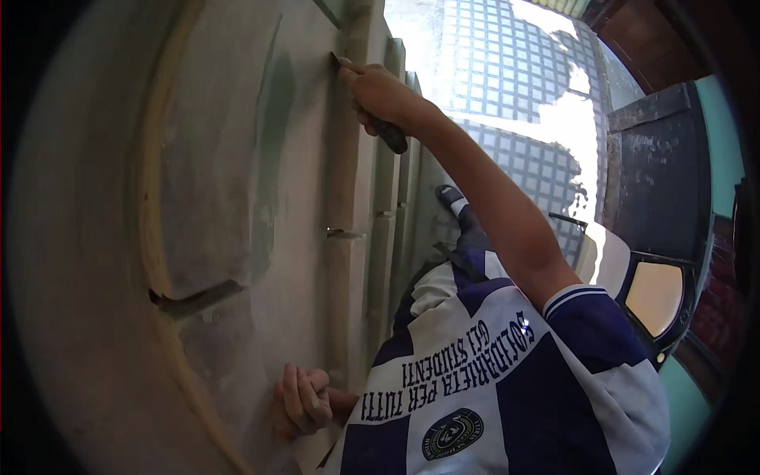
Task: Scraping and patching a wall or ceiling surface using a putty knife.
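The right hand [380, 95] is clenched around a dark-handled scraping tool [385, 127], its tip against the grey plastered wall [237, 158]. The left hand [303, 400] rests on that wall lower down, fingers curled, seemingly holding nothing.

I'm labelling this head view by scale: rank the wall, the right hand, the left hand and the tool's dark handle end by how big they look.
1. wall, by far the largest.
2-3. right hand and left hand look about alike; nearness to the camera differs, so no ranking.
4. tool, smallest; most of it is hidden in the right hand.
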Demonstrator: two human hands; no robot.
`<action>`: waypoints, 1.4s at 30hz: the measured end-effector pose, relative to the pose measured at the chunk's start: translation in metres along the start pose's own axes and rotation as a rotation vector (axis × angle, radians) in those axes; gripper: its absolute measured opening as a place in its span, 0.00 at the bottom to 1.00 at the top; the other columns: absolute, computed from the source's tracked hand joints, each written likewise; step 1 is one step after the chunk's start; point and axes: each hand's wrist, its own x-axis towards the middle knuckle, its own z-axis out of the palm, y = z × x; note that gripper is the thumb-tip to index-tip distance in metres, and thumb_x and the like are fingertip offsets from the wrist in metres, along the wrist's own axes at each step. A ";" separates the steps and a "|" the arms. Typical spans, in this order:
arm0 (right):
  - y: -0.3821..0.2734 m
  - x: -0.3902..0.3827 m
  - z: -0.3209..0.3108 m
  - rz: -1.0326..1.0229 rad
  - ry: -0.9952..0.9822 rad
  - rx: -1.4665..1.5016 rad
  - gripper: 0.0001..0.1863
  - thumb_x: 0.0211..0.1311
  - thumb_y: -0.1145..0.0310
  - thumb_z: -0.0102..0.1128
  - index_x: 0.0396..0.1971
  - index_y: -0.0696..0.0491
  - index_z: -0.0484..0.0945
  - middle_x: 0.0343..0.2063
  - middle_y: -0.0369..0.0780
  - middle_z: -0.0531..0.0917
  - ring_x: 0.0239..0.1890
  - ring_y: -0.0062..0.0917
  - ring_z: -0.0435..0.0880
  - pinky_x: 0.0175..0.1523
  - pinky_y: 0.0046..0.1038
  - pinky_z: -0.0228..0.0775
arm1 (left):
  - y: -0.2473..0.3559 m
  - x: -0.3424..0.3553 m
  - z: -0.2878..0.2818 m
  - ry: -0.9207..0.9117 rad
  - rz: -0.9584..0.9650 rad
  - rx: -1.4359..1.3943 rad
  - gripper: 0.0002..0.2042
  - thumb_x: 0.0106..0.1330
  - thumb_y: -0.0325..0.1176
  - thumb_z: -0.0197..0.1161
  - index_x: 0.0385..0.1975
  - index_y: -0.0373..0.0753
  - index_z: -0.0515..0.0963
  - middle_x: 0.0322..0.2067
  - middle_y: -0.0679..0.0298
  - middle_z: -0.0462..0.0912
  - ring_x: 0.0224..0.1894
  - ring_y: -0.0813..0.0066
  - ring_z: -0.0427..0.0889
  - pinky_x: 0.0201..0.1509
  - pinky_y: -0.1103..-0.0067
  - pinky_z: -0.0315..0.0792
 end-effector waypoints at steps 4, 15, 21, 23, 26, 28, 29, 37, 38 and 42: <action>0.019 -0.034 0.018 -0.010 -0.101 -0.030 0.31 0.80 0.57 0.40 0.77 0.52 0.53 0.16 0.34 0.69 0.13 0.19 0.70 0.19 0.27 0.70 | 0.004 -0.004 0.003 0.016 -0.017 0.019 0.14 0.75 0.37 0.54 0.22 0.55 0.78 0.23 0.83 0.86 0.27 0.85 0.81 0.39 0.86 0.61; 0.061 -0.152 0.031 0.122 -0.430 -0.089 0.33 0.80 0.52 0.45 0.76 0.52 0.56 0.19 0.31 0.70 0.11 0.13 0.69 0.14 0.19 0.66 | 0.020 -0.024 -0.047 -0.020 -0.379 -0.392 0.10 0.69 0.26 0.52 0.27 0.47 0.76 0.25 0.71 0.88 0.33 0.67 0.85 0.44 0.76 0.64; 0.084 -0.176 0.054 0.162 -0.319 0.153 0.32 0.76 0.63 0.44 0.77 0.53 0.56 0.20 0.33 0.71 0.13 0.16 0.70 0.15 0.22 0.67 | -0.011 -0.040 -0.083 0.126 -0.412 -0.470 0.06 0.73 0.28 0.48 0.46 0.41 0.68 0.21 0.59 0.84 0.30 0.59 0.83 0.38 0.67 0.71; 0.091 -0.180 0.062 0.123 -0.285 0.229 0.31 0.76 0.63 0.45 0.76 0.52 0.58 0.23 0.34 0.72 0.14 0.15 0.71 0.15 0.22 0.67 | -0.019 -0.038 -0.100 0.094 -0.443 -0.456 0.06 0.73 0.30 0.49 0.47 0.41 0.68 0.21 0.59 0.84 0.30 0.57 0.82 0.38 0.67 0.71; 0.098 -0.184 0.072 0.185 -0.327 0.374 0.29 0.75 0.64 0.45 0.74 0.53 0.62 0.25 0.34 0.72 0.14 0.16 0.71 0.14 0.23 0.66 | -0.027 -0.042 -0.119 0.071 -0.459 -0.407 0.08 0.70 0.28 0.48 0.46 0.37 0.67 0.23 0.55 0.82 0.29 0.54 0.81 0.35 0.66 0.74; 0.104 -0.185 0.080 0.211 -0.310 0.382 0.29 0.75 0.63 0.46 0.74 0.52 0.62 0.25 0.34 0.73 0.15 0.17 0.72 0.15 0.24 0.67 | -0.027 -0.045 -0.121 0.091 -0.439 -0.372 0.09 0.65 0.25 0.47 0.44 0.33 0.67 0.24 0.51 0.81 0.28 0.53 0.81 0.33 0.65 0.77; 0.105 -0.184 0.083 0.246 -0.296 0.391 0.30 0.74 0.62 0.48 0.74 0.51 0.63 0.25 0.35 0.73 0.15 0.18 0.73 0.16 0.26 0.69 | -0.023 -0.047 -0.121 0.124 -0.478 -0.365 0.09 0.66 0.25 0.47 0.44 0.34 0.70 0.28 0.50 0.81 0.34 0.51 0.82 0.39 0.62 0.77; 0.098 -0.182 0.122 0.222 -0.253 0.443 0.30 0.78 0.60 0.46 0.75 0.51 0.60 0.22 0.35 0.72 0.13 0.18 0.72 0.15 0.27 0.67 | -0.033 -0.015 -0.097 0.011 -0.422 -0.124 0.07 0.70 0.34 0.61 0.42 0.41 0.81 0.54 0.49 0.78 0.67 0.48 0.68 0.64 0.51 0.67; 0.096 -0.179 0.123 0.235 -0.266 0.411 0.30 0.78 0.60 0.45 0.76 0.50 0.59 0.22 0.35 0.71 0.12 0.19 0.71 0.15 0.28 0.67 | -0.031 -0.013 -0.092 -0.041 -0.410 -0.067 0.07 0.69 0.37 0.63 0.42 0.43 0.81 0.57 0.48 0.74 0.66 0.47 0.69 0.65 0.48 0.66; 0.083 -0.184 0.122 0.193 -0.264 0.309 0.31 0.78 0.61 0.43 0.77 0.52 0.56 0.19 0.34 0.70 0.10 0.20 0.70 0.16 0.29 0.68 | -0.030 -0.008 -0.087 -0.108 -0.480 -0.017 0.11 0.67 0.42 0.67 0.45 0.47 0.80 0.58 0.47 0.73 0.62 0.48 0.74 0.66 0.46 0.65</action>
